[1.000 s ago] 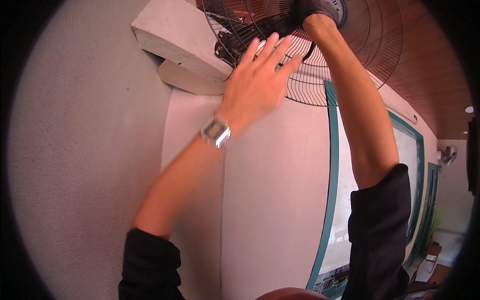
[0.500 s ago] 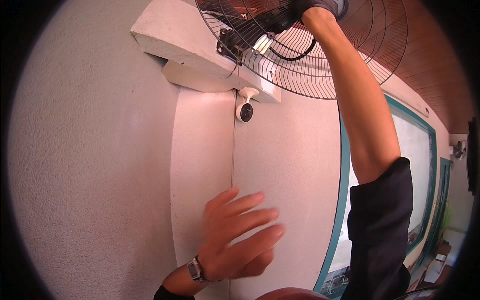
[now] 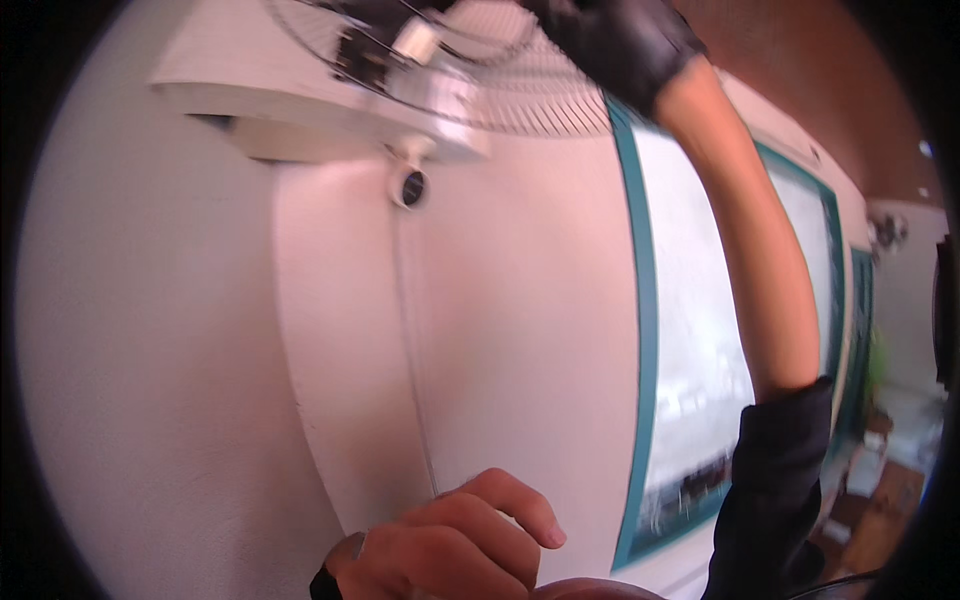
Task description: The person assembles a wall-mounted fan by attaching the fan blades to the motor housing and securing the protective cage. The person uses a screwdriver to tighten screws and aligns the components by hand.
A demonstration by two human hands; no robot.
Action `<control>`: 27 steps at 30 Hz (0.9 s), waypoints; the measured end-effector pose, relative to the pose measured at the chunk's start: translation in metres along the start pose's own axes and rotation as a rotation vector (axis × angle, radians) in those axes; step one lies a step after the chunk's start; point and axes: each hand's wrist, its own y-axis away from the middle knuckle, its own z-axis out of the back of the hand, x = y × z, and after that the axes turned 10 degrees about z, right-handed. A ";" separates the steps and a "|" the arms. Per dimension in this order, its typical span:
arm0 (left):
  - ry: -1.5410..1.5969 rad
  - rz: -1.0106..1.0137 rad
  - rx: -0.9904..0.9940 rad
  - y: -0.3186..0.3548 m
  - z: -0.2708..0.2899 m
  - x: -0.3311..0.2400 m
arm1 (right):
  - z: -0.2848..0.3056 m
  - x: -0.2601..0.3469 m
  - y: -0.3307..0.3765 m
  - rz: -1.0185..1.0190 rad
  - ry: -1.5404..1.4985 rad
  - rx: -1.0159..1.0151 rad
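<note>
In the head view, the only feed I have from my distant seat, a black-gloved right hand (image 3: 635, 45) reaches up to a wire-caged fan (image 3: 545, 115), which is cut off by the top of the frame. The glove overlaps the cage's right part, its fingers (image 3: 560, 20) pointing up and left; blur and the frame's limit leave me unable to tell whether they are clamped on the wire or merely beside it. The fan sits in front of a pale beam (image 3: 255, 95), a black bracket (image 3: 362, 58) against the beam's face and a small whitish part (image 3: 416, 42) just right of it. Under the beam's lower edge, toward its right end, I see a small white camera (image 3: 410, 187) with a dark round face. Well below, the bare left hand (image 3: 450, 545) hangs before the wall (image 3: 510, 340), fingers curled, the foremost one slightly apart from the rest; its palm is hidden, so I cannot tell whether it holds anything. To the right, behind the raised forearm, stands a teal-framed window (image 3: 695, 310), with a second fan (image 3: 888, 232) farther off.
</note>
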 end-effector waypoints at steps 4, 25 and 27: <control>0.643 0.078 0.044 0.032 -0.037 0.049 | 0.054 0.106 0.195 -0.063 -0.534 0.384; 1.800 1.163 0.580 0.113 -0.249 0.127 | 0.492 0.616 0.687 -2.823 0.288 1.261; 1.869 1.157 0.681 0.112 -0.280 0.151 | 0.518 0.717 0.718 -2.643 0.361 1.432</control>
